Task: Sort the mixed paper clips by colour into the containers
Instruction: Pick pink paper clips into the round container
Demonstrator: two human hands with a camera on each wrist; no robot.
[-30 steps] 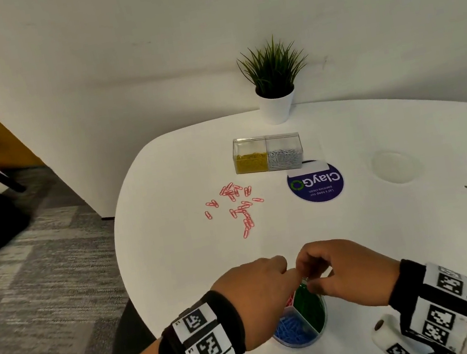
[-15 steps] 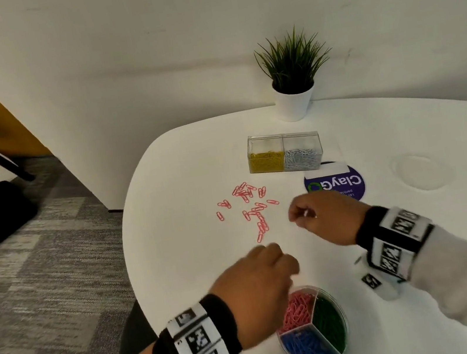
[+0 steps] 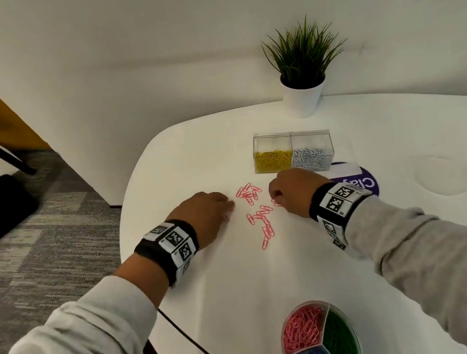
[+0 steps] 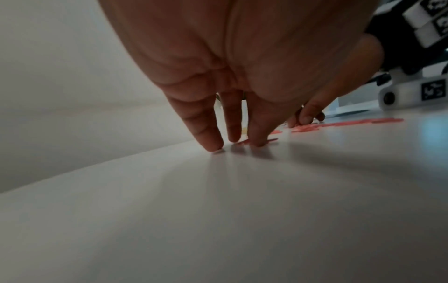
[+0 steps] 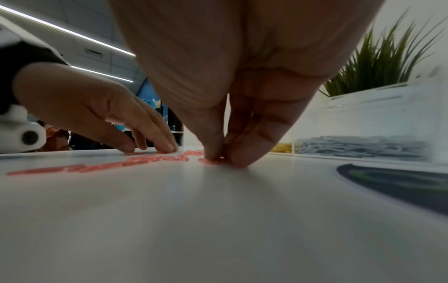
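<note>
Loose pink clips (image 3: 256, 212) lie scattered on the white counter (image 3: 244, 283), in the gap between the two hands. The left hand (image 3: 208, 215) sits just left of the scatter, palm down, its fingers (image 4: 208, 132) straight and slightly spread, tips touching the counter. One clip (image 4: 257, 141) lies under or right against those tips; whether it is pressed I cannot tell. The right hand (image 3: 291, 190) sits just right of the scatter. In the right wrist view its fingers (image 5: 252, 147) and thumb come together at the counter, pinching a pink clip (image 5: 210, 161) at the right edge of the scatter. The rest of the scatter runs leftward from that pinch toward the left hand (image 5: 97, 113).

Just beyond the scatter, on the far side, stands a clear box (image 3: 290, 136) with two compartments: yellow clips (image 3: 273, 160) in the left one, silver clips (image 3: 311, 158) in the right. It is close to the right hand's knuckles but apart from them. A purple sticker (image 3: 364, 182) lies on the counter right of that hand, partly covered by the wrist band (image 3: 338, 199). A potted plant (image 3: 303, 72) stands at the far edge. On the near side, well apart from both hands, sits a round tray (image 3: 353, 323) in three sections: pink at far left, green at right, blue nearest. Nothing lies between the hands and the scatter.
</note>
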